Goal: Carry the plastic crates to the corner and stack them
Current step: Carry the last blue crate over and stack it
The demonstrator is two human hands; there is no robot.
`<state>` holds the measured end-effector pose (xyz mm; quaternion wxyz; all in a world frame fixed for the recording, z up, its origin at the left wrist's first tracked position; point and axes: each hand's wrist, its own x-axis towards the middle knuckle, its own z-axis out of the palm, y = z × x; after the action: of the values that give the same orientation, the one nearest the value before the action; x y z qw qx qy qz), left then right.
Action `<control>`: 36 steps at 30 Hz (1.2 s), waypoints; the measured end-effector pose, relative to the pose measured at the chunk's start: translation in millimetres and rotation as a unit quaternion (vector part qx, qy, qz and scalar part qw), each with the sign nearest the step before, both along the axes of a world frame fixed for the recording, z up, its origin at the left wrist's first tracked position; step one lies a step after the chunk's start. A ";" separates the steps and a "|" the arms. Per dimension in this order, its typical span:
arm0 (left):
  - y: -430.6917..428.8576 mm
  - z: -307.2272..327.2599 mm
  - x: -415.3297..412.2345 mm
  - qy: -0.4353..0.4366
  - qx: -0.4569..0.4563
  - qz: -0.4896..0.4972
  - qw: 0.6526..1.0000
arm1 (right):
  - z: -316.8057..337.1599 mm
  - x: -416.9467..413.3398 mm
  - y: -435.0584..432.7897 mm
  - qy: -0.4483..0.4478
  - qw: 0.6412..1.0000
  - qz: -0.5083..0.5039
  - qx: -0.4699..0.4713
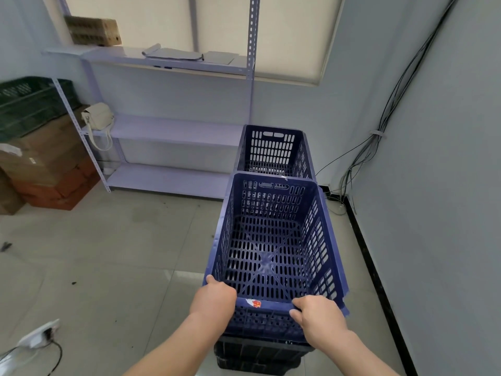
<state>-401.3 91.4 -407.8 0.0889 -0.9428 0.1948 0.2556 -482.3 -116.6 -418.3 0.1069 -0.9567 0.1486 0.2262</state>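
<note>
Grey walls meet at 12 o'clock, where one blue crate (273, 150) sits, while the left hand (214, 297) and right hand (317, 316) curl their fingers (296, 313) over the rim of a second crate (268, 240) at 6 o'clock, not stacked yet.

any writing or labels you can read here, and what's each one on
No text here is legible.
Sticker on the near rim of the held crate: red and white, too blurred to read.
White label on the top cardboard box at left: too blurred to read.
</note>
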 end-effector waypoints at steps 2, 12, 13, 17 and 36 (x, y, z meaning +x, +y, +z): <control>-0.3 1.1 -1.2 0.001 -0.006 0.003 1.000 | -1.0 2.7 -1.3 0.015 1.000 -0.006 0.011; 0.2 22.6 13.9 -0.034 -0.234 0.157 0.959 | 35.5 15.7 -14.2 -0.076 0.995 -0.061 0.002; 0.0 31.4 16.0 -0.041 -0.258 0.168 0.951 | 40.9 18.1 -14.9 -0.108 0.992 -0.064 0.001; 3.9 62.1 22.4 -0.061 -0.362 0.204 0.907 | 66.5 26.2 -15.4 -0.212 0.976 -0.039 -0.004; 103.1 148.0 176.0 -0.089 -0.448 0.090 0.885 | 141.4 162.1 45.4 -0.317 0.943 -0.087 -0.044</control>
<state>-225.3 194.5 -259.8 -0.3495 -0.9144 0.1942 0.0627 -320.2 -71.3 -276.9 0.1261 -0.9660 0.1997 -0.1055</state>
